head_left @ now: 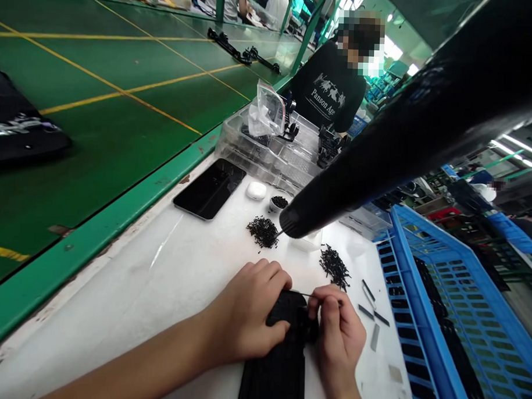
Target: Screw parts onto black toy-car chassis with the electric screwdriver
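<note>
On the white tabletop, a long black part lies in front of me. My left hand is wrapped over its left side near the far end, thumb on top. At its far right corner, my right hand pinches a thin dark rod that reaches across the end of the part toward my left fingers. Beyond my hands are two piles of small black screws, one on the left and one on the right. A small cup holds more of them.
A large black cylindrical tool hangs over the table from the upper right. A phone, white case and clear trays stand behind. Metal strips and a blue crate are right. A person sits beyond.
</note>
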Demonstrator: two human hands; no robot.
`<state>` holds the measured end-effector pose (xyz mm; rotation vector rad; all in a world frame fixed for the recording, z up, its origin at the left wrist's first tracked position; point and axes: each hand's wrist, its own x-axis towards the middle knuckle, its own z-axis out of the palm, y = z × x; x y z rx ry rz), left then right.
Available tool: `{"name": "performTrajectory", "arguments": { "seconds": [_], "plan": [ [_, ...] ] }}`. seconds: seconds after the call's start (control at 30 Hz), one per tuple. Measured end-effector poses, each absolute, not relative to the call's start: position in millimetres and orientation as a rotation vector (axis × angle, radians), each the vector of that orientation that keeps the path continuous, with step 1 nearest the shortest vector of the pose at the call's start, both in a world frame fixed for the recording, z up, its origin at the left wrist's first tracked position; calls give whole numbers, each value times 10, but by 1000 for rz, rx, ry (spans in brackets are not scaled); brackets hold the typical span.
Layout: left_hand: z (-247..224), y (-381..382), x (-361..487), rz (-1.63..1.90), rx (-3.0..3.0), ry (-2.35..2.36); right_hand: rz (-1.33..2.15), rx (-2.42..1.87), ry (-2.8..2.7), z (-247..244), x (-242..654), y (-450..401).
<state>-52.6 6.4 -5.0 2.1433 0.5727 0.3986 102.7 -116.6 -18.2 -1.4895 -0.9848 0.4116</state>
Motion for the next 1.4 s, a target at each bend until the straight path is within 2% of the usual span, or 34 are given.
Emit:
{"name": "performTrajectory", "arguments": {
  "seconds": [0.2, 0.43, 0.67, 0.9, 1.03, 1.17, 1.4],
  "plan": [
    [-54, 67, -525, 408, 2134, 583, 198, -1344, -926, 69, 1333, -1055],
    [-51, 78, -531, 392, 2138, 612, -64, -1476, -1054, 562, 1715, -400],
    [-53, 64, -513, 390, 2164, 617, 200, -1835, -1421, 378, 1715, -71],
    [-49, 56, -525, 384, 2151, 598, -21, -1480, -1062, 356, 1669, -625],
    [-89, 55, -526, 426, 2143, 588, 102, -1292, -1050, 59, 1515, -1105],
    [-92, 57, -525, 438, 2154, 573, 248, -1356, -1193, -171, 1395, -1359],
    [-62, 70, -524, 415, 2162, 568, 262, -1488, -1263, -140, 1384, -1346]
  ]
}}
